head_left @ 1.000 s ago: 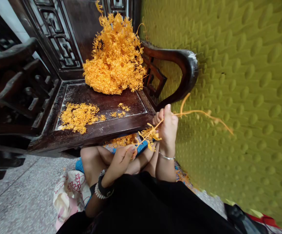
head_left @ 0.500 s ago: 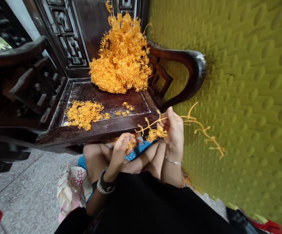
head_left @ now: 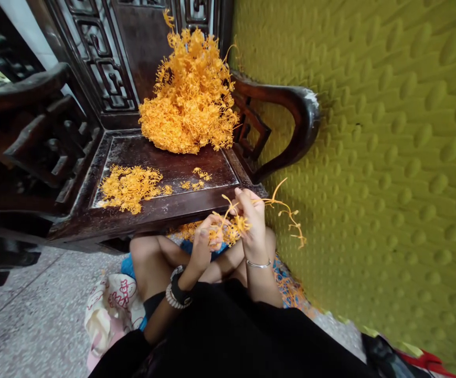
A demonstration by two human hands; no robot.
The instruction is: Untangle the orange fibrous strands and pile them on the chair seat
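Observation:
My right hand pinches a thin, branching orange stem whose bare end juts out to the right. Small orange curly flower-like pieces sit beneath its fingers. Close beside it, my left hand has its fingers curled around more of these pieces, touching the stem's left end. Both hands are above my lap, in front of the wooden chair seat. On that seat stands a tall heap of orange flower-like clusters. A low pile of loose pieces lies at the seat's front left, with a few scattered pieces to its right.
A curved chair arm stands at the right, against a yellow-green textured wall covering. Another carved arm is on the left. A printed white cloth lies on the speckled floor. More orange bits lie low beside the wall.
My right hand has moved left with the stem, bringing it up to my left hand. The two hands were apart before. The view has shifted slightly.

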